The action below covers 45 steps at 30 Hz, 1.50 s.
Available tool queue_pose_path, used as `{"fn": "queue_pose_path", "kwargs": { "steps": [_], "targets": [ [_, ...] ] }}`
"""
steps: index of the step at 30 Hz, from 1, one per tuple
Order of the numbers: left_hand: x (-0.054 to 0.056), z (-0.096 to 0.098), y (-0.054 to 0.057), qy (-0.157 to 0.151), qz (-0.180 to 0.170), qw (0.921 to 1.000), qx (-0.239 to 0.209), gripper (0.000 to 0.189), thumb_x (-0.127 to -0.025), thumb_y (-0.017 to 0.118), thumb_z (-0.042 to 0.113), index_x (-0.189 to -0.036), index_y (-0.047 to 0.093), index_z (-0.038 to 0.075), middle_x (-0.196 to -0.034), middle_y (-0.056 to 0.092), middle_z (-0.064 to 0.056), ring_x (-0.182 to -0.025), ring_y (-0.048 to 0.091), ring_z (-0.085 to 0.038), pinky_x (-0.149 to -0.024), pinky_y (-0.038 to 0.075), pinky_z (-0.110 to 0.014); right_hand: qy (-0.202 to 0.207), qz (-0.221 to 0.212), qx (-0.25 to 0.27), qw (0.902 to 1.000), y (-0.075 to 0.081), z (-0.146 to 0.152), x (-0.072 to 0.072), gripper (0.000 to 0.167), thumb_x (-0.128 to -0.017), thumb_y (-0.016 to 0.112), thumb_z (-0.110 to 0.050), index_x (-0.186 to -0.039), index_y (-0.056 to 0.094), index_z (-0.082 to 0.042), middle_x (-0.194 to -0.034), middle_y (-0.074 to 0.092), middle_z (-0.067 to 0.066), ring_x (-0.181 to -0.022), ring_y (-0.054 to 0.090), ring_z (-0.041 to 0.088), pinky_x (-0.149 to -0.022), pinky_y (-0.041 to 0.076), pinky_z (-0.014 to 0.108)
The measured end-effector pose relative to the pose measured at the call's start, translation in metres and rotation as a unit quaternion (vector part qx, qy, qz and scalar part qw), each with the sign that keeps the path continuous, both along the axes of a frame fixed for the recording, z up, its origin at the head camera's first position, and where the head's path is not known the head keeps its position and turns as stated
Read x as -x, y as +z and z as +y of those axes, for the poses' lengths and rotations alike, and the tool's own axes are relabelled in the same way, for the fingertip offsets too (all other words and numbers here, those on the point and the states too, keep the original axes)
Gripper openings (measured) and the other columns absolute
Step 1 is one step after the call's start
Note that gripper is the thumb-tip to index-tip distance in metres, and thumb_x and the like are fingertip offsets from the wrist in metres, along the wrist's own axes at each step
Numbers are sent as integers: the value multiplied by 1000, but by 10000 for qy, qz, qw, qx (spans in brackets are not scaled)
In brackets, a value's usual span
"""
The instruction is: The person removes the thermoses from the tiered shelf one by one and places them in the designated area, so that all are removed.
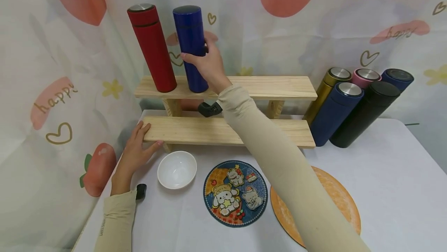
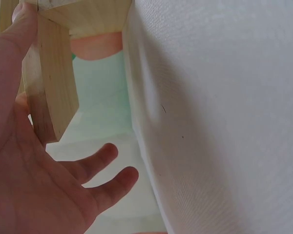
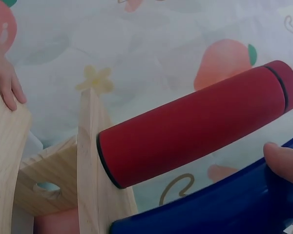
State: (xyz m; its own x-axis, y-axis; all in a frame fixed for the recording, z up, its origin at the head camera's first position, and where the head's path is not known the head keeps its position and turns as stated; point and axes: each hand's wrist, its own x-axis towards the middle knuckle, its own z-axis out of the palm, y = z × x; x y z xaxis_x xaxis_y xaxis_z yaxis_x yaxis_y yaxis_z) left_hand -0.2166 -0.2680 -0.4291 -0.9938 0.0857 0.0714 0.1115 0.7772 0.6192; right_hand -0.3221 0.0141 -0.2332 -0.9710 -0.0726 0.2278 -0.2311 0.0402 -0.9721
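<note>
My right hand grips a blue thermos flask around its lower half, thumb in front. The flask's base is at the upper board of a two-step wooden shelf. A red thermos flask with a silver-topped lid stands just left of it; the right wrist view shows the red flask on the board beside the blue one. My left hand holds the left end of the lower board, thumb at its front edge. In the left wrist view, two fingers extend past the board end.
Several flasks stand together right of the shelf, including a gold one, a navy one and a black one. A white bowl, a round cartoon mat and an orange round mat lie in front. Printed cloth hangs behind.
</note>
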Motion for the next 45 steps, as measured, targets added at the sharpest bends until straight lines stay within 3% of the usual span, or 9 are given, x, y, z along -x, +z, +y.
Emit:
{"fn": "queue_pose_path", "kwargs": {
  "steps": [9, 22, 29, 35, 45],
  "targets": [
    [1, 2, -3, -38, 48, 10000, 0, 91, -102, 71, 48, -169, 26, 6, -178, 6, -19, -157, 13, -56, -119, 18, -77, 23, 141, 273, 9995, -5, 9, -7, 80, -92, 86, -21, -162, 46, -20, -148, 56, 7, -130, 58, 24, -106, 50, 43],
    [4, 5, -5, -57, -5, 10000, 12, 92, -103, 71, 49, -170, 24, 7, -178, 4, -19, -158, 12, -55, -119, 18, -77, 236, 761, 539, 9954, -3, 28, -32, 76, -91, 85, -23, -159, 50, -21, -141, 61, 4, -129, 56, 20, -107, 49, 44],
    [4, 5, -4, -14, -146, 9999, 18, 94, -102, 69, 52, -171, 21, 9, -179, 1, -17, -158, 11, -55, -118, 18, -79, 177, 697, 397, 9966, -6, 40, -51, 79, -91, 85, -26, -160, 48, -17, -144, 60, 5, -129, 59, 23, -108, 49, 47],
    [5, 4, -4, -56, -62, 10000, -3, 93, -103, 70, 50, -171, 22, 8, -178, 2, -18, -157, 12, -56, -118, 19, -78, 153, 698, 597, 9957, -10, 51, -66, 71, -90, 86, -24, -153, 54, -16, -141, 62, 6, -123, 65, 28, -104, 53, 49],
    [3, 1, -5, -73, 76, 9999, -68, 91, -103, 71, 47, -170, 24, 8, -178, 5, -20, -156, 14, -57, -119, 20, -77, 15, 575, 532, 9969, -24, 73, -81, 71, -91, 85, -21, -155, 54, -16, -144, 61, 7, -122, 64, 33, -104, 53, 52]
  ]
}}
